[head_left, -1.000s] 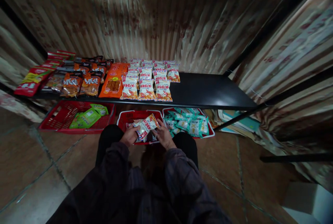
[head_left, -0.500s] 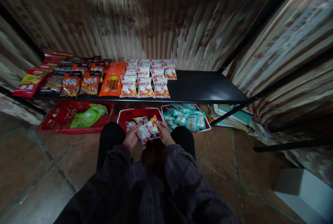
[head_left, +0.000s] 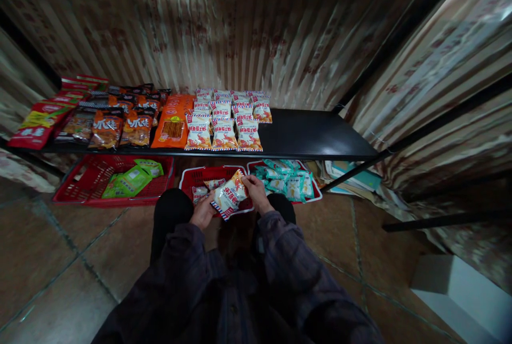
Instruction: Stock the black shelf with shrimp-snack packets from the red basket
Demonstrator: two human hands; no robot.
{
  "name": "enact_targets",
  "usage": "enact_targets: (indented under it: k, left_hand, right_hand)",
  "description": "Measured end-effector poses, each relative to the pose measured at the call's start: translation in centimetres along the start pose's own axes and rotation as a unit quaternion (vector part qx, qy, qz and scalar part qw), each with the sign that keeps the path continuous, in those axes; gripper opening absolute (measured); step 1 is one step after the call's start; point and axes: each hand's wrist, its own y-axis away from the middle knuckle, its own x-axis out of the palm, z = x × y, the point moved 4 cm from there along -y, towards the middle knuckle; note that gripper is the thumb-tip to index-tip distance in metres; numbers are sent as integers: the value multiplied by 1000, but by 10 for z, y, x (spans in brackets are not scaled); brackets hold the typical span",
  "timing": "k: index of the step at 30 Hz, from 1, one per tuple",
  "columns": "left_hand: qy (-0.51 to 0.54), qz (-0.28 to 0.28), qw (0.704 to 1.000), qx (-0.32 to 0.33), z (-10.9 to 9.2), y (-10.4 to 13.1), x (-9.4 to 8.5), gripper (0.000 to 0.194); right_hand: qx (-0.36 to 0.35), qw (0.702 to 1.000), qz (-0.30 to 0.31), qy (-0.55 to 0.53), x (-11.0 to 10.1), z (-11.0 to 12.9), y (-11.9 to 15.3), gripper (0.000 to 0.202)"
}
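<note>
A white snack bag [head_left: 231, 193] with red lettering and striped ends is held between my two hands. My left hand [head_left: 204, 212] grips its lower left end, and my right hand [head_left: 258, 193] pinches its upper right corner. The bag is tilted above a red basket [head_left: 192, 174] with a white rim, where a few matching bags [head_left: 200, 193] lie partly hidden behind it. On the black shelf [head_left: 312, 133] beyond, several of the same white bags [head_left: 224, 133] stand in rows.
Left on the shelf are an orange bag [head_left: 174, 120], black-and-orange bags [head_left: 107, 128] and red bags [head_left: 36, 122]. Below, one red basket [head_left: 86, 181] holds green packets [head_left: 134, 180]; another holds teal packets [head_left: 294, 186]. Black shelf posts flank the sides. A white box [head_left: 460, 290] sits at the right.
The held bag has turned flatter and its printed front shows more fully. My right hand has moved slightly up and right to its corner. The whole view has shifted a little.
</note>
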Motion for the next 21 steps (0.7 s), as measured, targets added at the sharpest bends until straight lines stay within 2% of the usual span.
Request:
enact_targets:
  k: [5, 10, 16, 21]
  left_hand:
    - [-5, 26, 1000, 7, -10, 7, 11, 29]
    - [-5, 41, 999, 21, -22, 27, 23, 37]
    - [-40, 53, 996, 60, -43, 45, 40, 48]
    - [-54, 40, 995, 78, -53, 61, 57, 46]
  right_hand:
    - [-50, 998, 2, 42, 5, 28, -2, 28]
    - [-107, 991, 22, 79, 11, 60, 5, 27]
    - [-116, 988, 33, 92, 18, 99, 5, 27]
    - [-123, 985, 71, 99, 25, 129, 5, 28]
